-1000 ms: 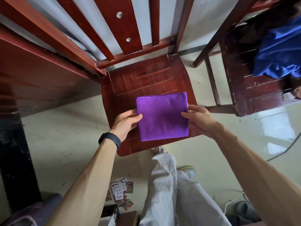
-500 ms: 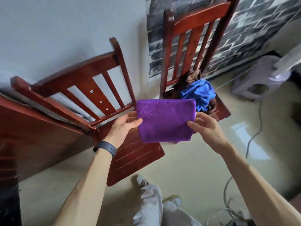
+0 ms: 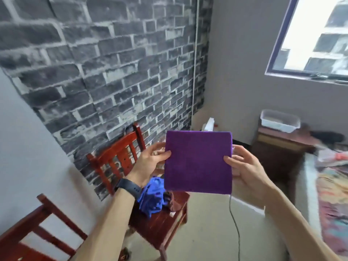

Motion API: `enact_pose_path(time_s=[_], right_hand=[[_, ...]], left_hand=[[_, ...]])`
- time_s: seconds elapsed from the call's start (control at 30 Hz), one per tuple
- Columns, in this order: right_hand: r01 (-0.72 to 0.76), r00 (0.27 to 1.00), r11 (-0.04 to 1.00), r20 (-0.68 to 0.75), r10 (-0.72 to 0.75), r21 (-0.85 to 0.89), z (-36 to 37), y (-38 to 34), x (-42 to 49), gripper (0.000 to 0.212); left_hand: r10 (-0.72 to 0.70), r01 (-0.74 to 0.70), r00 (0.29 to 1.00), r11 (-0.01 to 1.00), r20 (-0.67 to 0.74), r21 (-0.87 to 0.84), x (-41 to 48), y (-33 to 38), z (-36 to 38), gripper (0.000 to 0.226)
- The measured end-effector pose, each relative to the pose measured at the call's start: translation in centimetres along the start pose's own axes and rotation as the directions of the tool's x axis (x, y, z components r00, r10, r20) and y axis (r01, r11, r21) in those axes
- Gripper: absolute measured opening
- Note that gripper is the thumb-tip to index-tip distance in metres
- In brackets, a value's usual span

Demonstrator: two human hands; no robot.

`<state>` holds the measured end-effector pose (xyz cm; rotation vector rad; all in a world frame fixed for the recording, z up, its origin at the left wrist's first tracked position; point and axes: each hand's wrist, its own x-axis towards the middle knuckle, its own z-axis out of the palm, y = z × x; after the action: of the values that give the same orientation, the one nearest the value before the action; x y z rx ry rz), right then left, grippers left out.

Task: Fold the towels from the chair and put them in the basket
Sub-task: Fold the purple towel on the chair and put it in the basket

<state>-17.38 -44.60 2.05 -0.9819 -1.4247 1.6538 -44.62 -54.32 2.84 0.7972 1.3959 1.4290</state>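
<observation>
I pinched the folded purple towel [image 3: 197, 162] at both side edges, left hand [image 3: 149, 163] and right hand [image 3: 244, 167], so the fold wouldn't fall open before reaching the white basket [image 3: 278, 125].

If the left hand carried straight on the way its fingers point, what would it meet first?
The purple towel: the left hand pinches one edge, with its fingers pointing across the cloth. Past that, probably the right hand at the opposite edge, though depth is unclear.
</observation>
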Motion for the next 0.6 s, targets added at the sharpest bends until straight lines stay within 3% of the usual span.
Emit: enact_pose_path(time_s=[0.23,0.6], right_hand=[[0.06,0.984,0.998,-0.168,-0.055,0.027,-10.0,-4.2,2.4,0.028],[0.163,0.927,0.987,-0.344,-0.149,0.01,-21.0,-10.3,14.5,0.032]], left_hand=[[-0.03,0.028,0.972,1.0,0.232,0.013,7.4,3.7,10.9,0.023],[-0.001,-0.023,0.905,0.998,0.425,0.051,26.9,8.0,23.2,0.028]])
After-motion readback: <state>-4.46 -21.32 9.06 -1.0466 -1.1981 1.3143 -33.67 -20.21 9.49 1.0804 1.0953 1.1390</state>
